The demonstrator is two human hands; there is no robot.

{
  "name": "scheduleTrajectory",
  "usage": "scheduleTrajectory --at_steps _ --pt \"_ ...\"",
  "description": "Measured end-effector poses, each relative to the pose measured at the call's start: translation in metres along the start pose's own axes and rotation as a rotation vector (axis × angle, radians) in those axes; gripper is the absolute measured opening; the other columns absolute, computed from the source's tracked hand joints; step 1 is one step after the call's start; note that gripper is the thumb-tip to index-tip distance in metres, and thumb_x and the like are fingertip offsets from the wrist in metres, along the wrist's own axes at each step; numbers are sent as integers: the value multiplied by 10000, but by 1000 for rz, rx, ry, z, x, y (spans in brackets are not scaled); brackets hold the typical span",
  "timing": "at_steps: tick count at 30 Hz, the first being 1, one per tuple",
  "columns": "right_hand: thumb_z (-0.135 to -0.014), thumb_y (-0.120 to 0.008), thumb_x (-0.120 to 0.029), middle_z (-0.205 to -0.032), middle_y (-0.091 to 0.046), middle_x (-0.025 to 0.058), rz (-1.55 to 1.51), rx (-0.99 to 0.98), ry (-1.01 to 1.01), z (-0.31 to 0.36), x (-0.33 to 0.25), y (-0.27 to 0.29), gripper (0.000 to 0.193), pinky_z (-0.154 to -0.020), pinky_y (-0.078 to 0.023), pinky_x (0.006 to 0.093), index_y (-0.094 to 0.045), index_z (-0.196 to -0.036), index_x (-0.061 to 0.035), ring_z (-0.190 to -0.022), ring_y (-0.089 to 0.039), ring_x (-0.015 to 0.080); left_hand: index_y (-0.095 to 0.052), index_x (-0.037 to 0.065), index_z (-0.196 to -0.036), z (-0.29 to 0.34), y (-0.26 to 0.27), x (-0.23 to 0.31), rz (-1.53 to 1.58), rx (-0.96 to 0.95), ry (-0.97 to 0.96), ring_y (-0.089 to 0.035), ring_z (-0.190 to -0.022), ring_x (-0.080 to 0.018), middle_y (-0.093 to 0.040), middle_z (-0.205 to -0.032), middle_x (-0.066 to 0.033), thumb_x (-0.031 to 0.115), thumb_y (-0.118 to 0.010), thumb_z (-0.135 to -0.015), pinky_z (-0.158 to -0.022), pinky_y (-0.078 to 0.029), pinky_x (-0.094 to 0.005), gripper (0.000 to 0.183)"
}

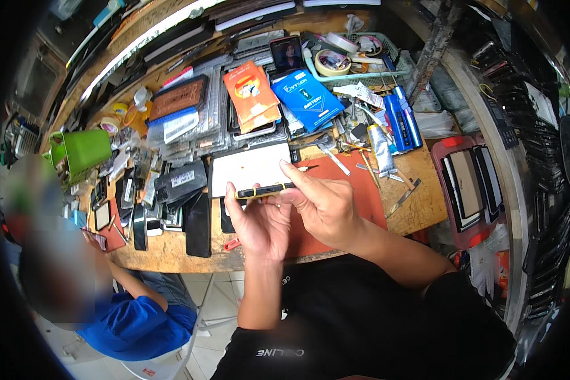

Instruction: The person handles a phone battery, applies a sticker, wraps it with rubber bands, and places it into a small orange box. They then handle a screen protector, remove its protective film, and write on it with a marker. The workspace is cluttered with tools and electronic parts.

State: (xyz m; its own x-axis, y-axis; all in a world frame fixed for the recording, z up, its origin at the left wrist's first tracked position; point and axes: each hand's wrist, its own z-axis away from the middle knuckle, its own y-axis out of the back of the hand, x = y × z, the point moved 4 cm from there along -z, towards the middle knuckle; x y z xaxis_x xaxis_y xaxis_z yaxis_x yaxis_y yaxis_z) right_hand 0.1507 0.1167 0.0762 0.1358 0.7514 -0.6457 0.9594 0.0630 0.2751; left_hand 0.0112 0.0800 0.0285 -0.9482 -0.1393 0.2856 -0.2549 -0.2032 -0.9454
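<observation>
Between my two hands is a dark phone, held nearly edge-on above the bench. Yellow rubber bands wrap around it near both ends. My left hand supports it from below, with the thumb at its left end. At the right end my right hand grips it, fingers bent and index finger stretched along the far side. A white rectangular panel with a dark edge shows just behind the phone; whether it touches the phone I cannot tell. Underneath lies a red-orange work mat.
Dark phones and loose parts crowd the left. Orange packets and a blue packet lie on stacks behind. A green tray holds tape rolls. Tweezers lie right. Another person in a blue shirt sits at left.
</observation>
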Motion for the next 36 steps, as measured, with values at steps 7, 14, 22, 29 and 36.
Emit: scheduleTrajectory --at_steps 7,14,22,29,36 --pt "-858 -817 -35 -800 -759 152 69 64 167 -8 6 7 491 -574 -578 374 -698 -1323 66 -670 -759 288 -532 12 -1478 3 0 -3 10 8 -40 -648 -1281 -291 -612 -1454 -173 510 -615 -1082 -1066 -628 -461 641" --pt "-835 -788 -9 -883 -805 146 38 47 176 -6 10 16 498 -596 -599 369 -696 -1318 68 -707 -782 290 -514 -18 -1447 3 0 -12 -25 35 -40 -686 -1238 -296 -639 -1377 -184 556 -674 -1037 -964 -679 -438 723" --pt "-890 -847 -153 -1020 -716 168 26 -35 -52 3 12 30 746 -712 -592 427 -521 -1535 31 -859 -723 327 -489 96 -1433 9 -2 12 -492 184 -319 -723 -1057 -300 -630 -1274 -148 521 -697 -1042 -818 -687 -403 613" --pt "-967 -736 -22 -993 -731 171 -244 -214 -384 25 32 27 333 -732 -582 378 -691 -1292 32 -858 -740 297 -225 73 -1666 4 -41 30 -1266 -77 -591 -659 -1109 -190 -544 -1399 -152 93 -726 -1046 -818 -636 -293 798" --pt "-1073 -651 -41 -988 -762 69 -757 -319 -755 50 39 29 166 -772 -598 266 -685 -1206 52 -849 -717 85 -488 -18 -1488 10 -59 44 -1327 -150 -685 -715 -1093 -165 -724 -1210 -127 84 -830 -965 -924 -583 -298 634"
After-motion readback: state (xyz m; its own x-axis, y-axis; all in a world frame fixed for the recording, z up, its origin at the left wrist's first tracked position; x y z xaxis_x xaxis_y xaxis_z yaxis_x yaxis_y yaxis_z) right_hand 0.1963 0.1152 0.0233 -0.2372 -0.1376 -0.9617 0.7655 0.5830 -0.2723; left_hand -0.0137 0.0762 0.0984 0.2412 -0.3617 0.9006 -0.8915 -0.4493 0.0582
